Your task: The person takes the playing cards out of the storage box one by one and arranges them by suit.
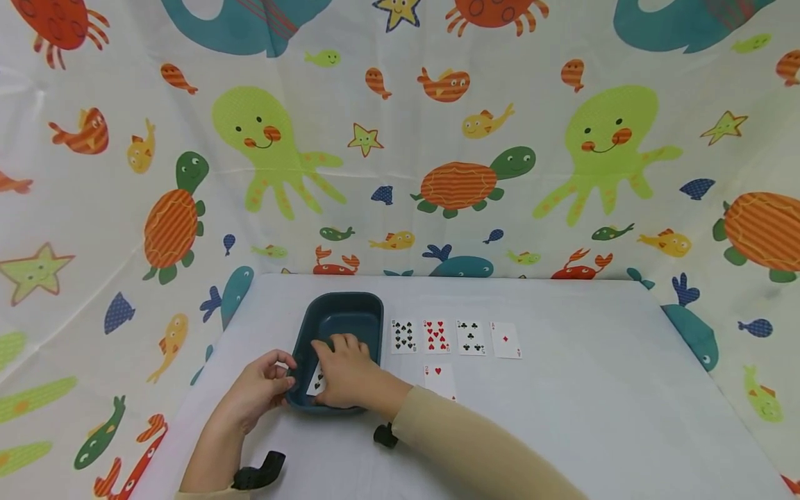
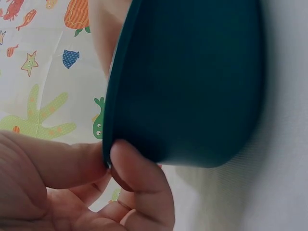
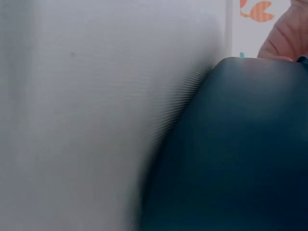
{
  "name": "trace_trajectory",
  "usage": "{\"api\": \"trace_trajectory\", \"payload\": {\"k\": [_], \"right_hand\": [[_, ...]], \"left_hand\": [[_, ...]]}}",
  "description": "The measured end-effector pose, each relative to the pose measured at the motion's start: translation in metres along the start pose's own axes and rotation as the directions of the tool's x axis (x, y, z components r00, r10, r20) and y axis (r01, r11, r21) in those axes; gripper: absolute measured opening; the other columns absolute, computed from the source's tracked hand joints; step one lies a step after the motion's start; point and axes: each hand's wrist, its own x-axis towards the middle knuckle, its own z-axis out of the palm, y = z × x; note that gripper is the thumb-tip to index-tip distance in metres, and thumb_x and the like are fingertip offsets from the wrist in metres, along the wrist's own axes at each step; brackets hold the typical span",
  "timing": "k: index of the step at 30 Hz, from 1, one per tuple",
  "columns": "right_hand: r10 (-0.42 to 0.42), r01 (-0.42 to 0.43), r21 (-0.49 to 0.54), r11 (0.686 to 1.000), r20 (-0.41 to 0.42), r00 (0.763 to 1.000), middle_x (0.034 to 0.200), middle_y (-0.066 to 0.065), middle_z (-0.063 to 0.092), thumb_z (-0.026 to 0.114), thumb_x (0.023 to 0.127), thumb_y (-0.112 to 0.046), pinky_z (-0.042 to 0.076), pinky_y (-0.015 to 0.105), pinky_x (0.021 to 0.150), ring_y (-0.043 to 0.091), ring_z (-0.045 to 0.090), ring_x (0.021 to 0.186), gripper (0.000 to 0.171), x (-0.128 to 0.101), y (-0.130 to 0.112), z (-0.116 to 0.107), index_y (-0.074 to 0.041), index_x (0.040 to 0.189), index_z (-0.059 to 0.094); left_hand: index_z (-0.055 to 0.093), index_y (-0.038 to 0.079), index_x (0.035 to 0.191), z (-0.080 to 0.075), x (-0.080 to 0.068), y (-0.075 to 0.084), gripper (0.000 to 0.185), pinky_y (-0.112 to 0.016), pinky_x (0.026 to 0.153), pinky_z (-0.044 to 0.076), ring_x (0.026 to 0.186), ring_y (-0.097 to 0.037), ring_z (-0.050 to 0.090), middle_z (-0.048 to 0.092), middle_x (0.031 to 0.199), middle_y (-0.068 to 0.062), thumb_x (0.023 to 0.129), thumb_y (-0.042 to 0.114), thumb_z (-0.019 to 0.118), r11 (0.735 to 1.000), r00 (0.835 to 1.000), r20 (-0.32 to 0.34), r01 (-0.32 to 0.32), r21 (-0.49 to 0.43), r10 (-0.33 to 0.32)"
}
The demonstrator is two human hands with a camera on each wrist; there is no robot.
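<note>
- The table [image 1: 562, 417], under a white cloth, carries everything; a sea-creature curtain [image 1: 400, 139] hangs behind and to both sides of it.
- The dark teal tub [image 1: 340, 326] sits on the table at the near left, and both hands are on it.
- The left hand [image 1: 256, 389] steadies the tub's near-left corner: its grip is narrow, thumb and fingers pinched on the rim, which the left wrist view shows plainly [image 2: 108, 161].
- The right hand [image 1: 344, 371] reaches down inside the tub, fingers spread and bent over a card [image 1: 317, 380] lying on the tub's floor. From the head view I cannot tell whether this grip has closed on the card or only presses it; the right wrist view shows only the tub's outer wall.
- Just right of that grip, outside the tub, four cards lie face up in a row [image 1: 455, 337], side by side and not overlapping.
- A fifth card [image 1: 440, 379], with a red heart, lies alone below the row, near the right forearm.
- My judgement: the step in hand is picking a card out of the tub to lay with the others.
- The next move, as I read it, calls for a fingertip worked under the card's edge, since it lies flat, while the left hand's grip holds the tub down.
</note>
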Motion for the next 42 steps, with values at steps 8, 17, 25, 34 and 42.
{"api": "trace_trajectory", "payload": {"k": [8, 17, 25, 34, 42], "right_hand": [[0.041, -0.04, -0.044, 0.998, 0.029, 0.999, 0.15, 0.004, 0.056, 0.088, 0.08, -0.064, 0.044, 0.047, 0.109, 0.025, 0.048, 0.137, 0.094, 0.002, -0.0011, 0.0048, -0.028, 0.158, 0.049], [0.033, -0.032, -0.065, 0.997, 0.012, 0.999, 0.139, 0.003, 0.059, 0.092, 0.078, -0.059, 0.045, 0.044, 0.099, 0.021, 0.05, 0.123, 0.085, 0.003, -0.0039, 0.0072, -0.027, 0.148, 0.058], [0.011, -0.011, -0.088, 0.996, 0.005, 1.0, 0.136, 0.002, 0.06, 0.09, 0.082, -0.052, 0.045, 0.039, 0.093, 0.019, 0.05, 0.116, 0.075, 0.0024, -0.005, 0.0057, -0.027, 0.146, 0.06], [0.001, -0.001, -0.035, 0.999, -0.003, 1.0, 0.132, 0.002, 0.059, 0.091, 0.083, -0.048, 0.044, 0.037, 0.088, 0.018, 0.05, 0.113, 0.076, 0.0028, -0.0047, 0.006, -0.027, 0.148, 0.058], [-0.015, 0.017, 0.045, 0.999, -0.029, 0.999, 0.13, 0.001, 0.058, 0.091, 0.083, -0.041, 0.046, 0.034, 0.089, 0.016, 0.049, 0.111, 0.077, 0.0053, -0.0048, 0.0047, -0.027, 0.151, 0.057]], "left_hand": [[0.056, -0.002, 0.127, 0.0007, 0.0015, -0.0026, 0.026, -0.032, 0.065, 0.057, 0.073, -0.023, 0.057, 0.057, 0.086, -0.006, 0.102, -0.002, 0.063, 1.0, 1.0, -0.002, -0.01, -0.003, 0.01], [0.056, -0.001, 0.127, 0.0007, 0.0009, -0.0028, 0.026, -0.032, 0.065, 0.058, 0.073, -0.023, 0.057, 0.057, 0.087, -0.006, 0.102, -0.001, 0.063, 1.0, 1.0, -0.011, -0.007, -0.004, 0.007], [0.056, -0.001, 0.128, 0.0007, -0.0003, -0.0015, 0.026, -0.033, 0.066, 0.058, 0.073, -0.023, 0.057, 0.057, 0.088, -0.006, 0.103, -0.001, 0.063, 1.0, 1.0, -0.006, -0.007, -0.005, 0.007], [0.056, -0.001, 0.129, 0.0001, -0.0017, 0.0003, 0.027, -0.032, 0.067, 0.058, 0.074, -0.023, 0.056, 0.057, 0.087, -0.006, 0.103, 0.0, 0.063, 1.0, 1.0, 0.005, -0.016, -0.007, 0.016], [0.056, -0.001, 0.129, -0.0005, 0.0011, -0.0028, 0.028, -0.032, 0.067, 0.058, 0.074, -0.024, 0.055, 0.056, 0.087, -0.006, 0.103, 0.001, 0.064, 1.0, 1.0, 0.002, -0.005, -0.001, 0.005]]}}
